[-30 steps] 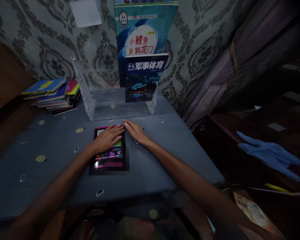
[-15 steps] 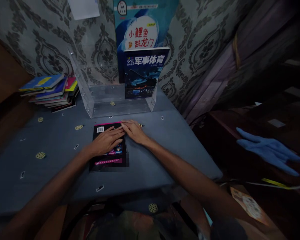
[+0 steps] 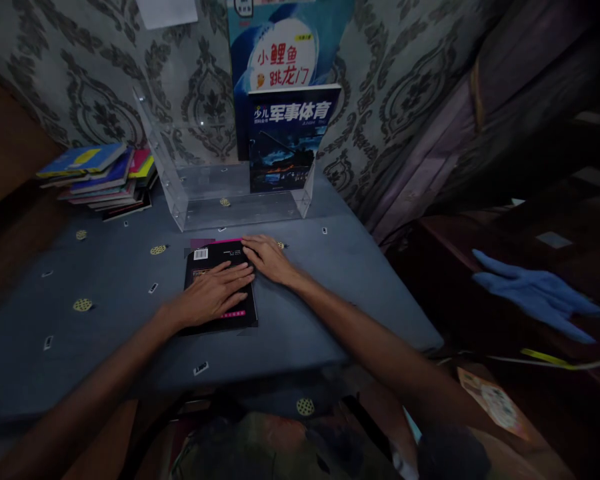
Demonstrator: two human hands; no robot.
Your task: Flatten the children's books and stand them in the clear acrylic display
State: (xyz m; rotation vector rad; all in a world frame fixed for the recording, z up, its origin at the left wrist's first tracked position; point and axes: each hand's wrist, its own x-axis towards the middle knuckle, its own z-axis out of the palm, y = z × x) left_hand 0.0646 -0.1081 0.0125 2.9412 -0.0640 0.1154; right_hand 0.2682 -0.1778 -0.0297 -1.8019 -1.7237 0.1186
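A black book (image 3: 210, 255) with a pink edge lies flat on the blue-grey tablecloth, its barcode near the top left. My left hand (image 3: 214, 293) rests palm down across its middle, fingers stretched toward its right edge. At the book's upper right corner, my right hand (image 3: 269, 259) touches the edge with its fingertips, the fingers lying extended. Neither hand grips anything. Behind them stands a clear acrylic rack (image 3: 240, 208), and a dark blue book (image 3: 283, 157) with a tank on its cover leans upright at the rack's right end.
A stack of books (image 3: 87, 175) sits at the table's back left. Against the patterned wall stands a large teal book (image 3: 285, 40). Beyond the table's right edge lie a blue glove (image 3: 535, 293) and a cable (image 3: 510, 360).
My left hand has slid slightly down the book, so more of the upper back cover shows. My right hand stays at the upper right corner. The view has tilted a little.
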